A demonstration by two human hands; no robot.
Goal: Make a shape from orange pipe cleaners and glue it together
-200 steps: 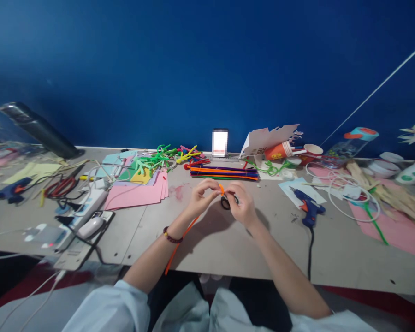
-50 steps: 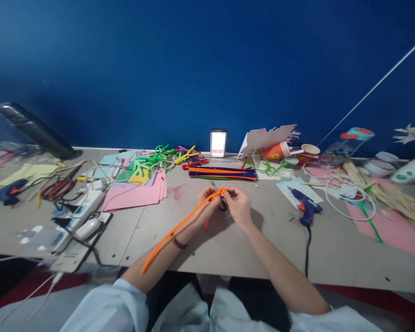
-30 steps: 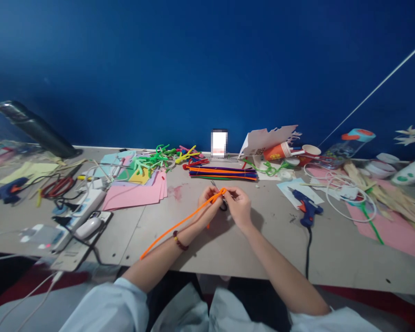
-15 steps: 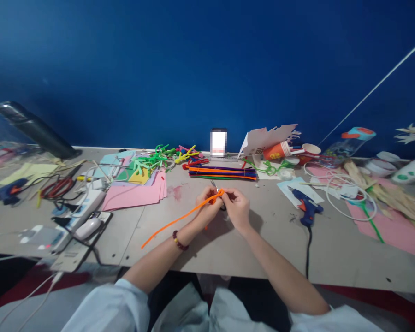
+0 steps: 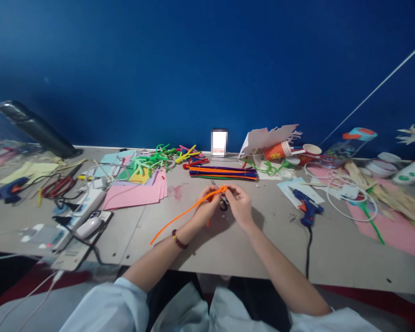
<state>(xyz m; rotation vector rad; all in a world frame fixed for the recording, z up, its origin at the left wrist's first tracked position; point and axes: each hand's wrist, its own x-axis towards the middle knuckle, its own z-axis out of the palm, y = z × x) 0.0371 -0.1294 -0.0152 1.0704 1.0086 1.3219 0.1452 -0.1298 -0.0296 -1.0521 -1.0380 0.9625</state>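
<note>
An orange pipe cleaner (image 5: 183,213) is held between both hands above the table. Its top end is bent into a small loop, and a long free tail slants down to the left over my left forearm. My left hand (image 5: 207,205) is closed around it below the loop, where a short orange end pokes out underneath. My right hand (image 5: 239,203) pinches the loop with thumb and forefinger. Scissors (image 5: 223,204) lie on the table behind and under my hands, with the dark handle and the blade tip showing. A bundle of purple, orange and green pipe cleaners (image 5: 223,173) lies just beyond.
Pink paper (image 5: 133,196) and a green pipe-cleaner pile (image 5: 155,161) occupy the left, near a power strip (image 5: 90,203) and mouse (image 5: 89,227). To the right is a blue glue gun (image 5: 309,207) with its cable over the edge. Paper cups (image 5: 280,150) lie behind it.
The orange loop has shifted slightly up and right, and its tail has swung a little to the right. My right hand has moved slightly right, uncovering more of the scissors' handle.
</note>
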